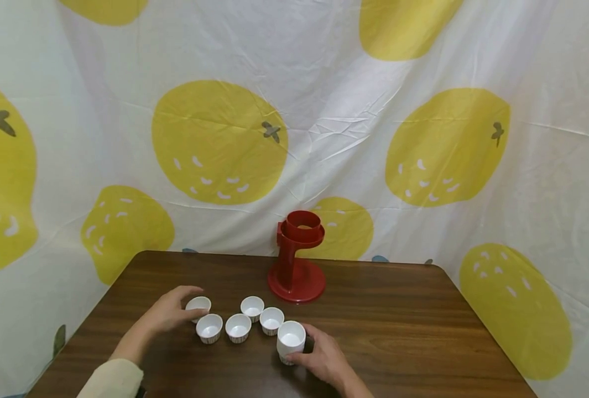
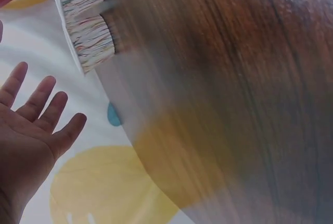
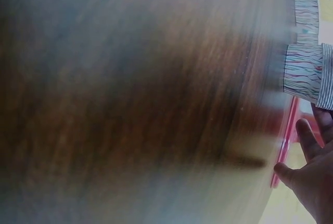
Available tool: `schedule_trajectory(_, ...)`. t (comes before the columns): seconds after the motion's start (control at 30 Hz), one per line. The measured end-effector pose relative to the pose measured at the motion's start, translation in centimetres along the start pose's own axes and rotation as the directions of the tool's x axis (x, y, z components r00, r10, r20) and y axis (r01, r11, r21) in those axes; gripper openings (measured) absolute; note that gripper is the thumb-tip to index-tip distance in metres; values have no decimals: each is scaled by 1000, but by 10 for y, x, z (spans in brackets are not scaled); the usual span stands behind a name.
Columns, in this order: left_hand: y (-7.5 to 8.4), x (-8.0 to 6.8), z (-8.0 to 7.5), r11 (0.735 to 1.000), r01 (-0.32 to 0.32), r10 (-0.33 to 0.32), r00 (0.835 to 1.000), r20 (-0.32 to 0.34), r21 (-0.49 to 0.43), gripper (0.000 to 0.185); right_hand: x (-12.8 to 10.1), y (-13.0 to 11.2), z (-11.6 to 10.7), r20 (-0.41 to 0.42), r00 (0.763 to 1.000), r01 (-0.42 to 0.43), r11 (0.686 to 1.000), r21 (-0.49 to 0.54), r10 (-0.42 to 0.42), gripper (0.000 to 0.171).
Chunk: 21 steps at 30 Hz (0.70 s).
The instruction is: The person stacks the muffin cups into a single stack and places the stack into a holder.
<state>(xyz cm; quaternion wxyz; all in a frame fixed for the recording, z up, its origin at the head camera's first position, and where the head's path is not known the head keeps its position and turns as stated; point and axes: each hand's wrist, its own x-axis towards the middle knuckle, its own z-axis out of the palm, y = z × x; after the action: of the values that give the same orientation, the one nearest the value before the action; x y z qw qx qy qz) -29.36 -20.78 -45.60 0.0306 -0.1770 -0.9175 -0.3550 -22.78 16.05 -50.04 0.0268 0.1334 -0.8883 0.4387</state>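
Resting at the near right of a loose row of cups, the right hand (image 1: 324, 359) curls its fingers round a stack of paper cups (image 1: 291, 341), which stands taller than the single cups and sits upright on the wooden table (image 1: 404, 326). In the right wrist view the picture is heavily blurred; only fingertips (image 3: 307, 138) and striped cup sides (image 3: 304, 73) can be made out.

Across the row, the left hand (image 1: 171, 312) lies palm down with relaxed fingers, its fingertips touching the leftmost paper cup (image 1: 198, 305) without closing round it; the left wrist view shows the fingers (image 2: 44, 101) spread and straight. A pale sleeve (image 1: 112, 380) covers that forearm.

Between the two hands stand four more single white cups: one (image 1: 209, 328) just beside the leftmost cup, another (image 1: 238, 328) next to it, then one set a little farther back (image 1: 252, 308) and one (image 1: 271, 320) just beside the stack.

Behind the cups, near the table's far edge, stands a red cup dispenser stand (image 1: 296, 257). A white cloth printed with yellow lemons (image 1: 219, 143) hangs all around.
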Motion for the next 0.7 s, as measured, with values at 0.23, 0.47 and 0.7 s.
schedule_trajectory(0.23,-8,0,-1,1000,31,-31,1000,0,4,59,0,0,0,0,1000,14,1000,9,-14,68)
schedule_trajectory(0.47,-16,-1,-4,998,58,-58,998,9,-3,61,2,-1,-1,-3,1000,29,999,22,-29,68)
schedule_trajectory(0.7,-21,1,-5,998,68,-68,997,25,12,62,3,-2,-3,-13,999,52,999,-7,-53,66)
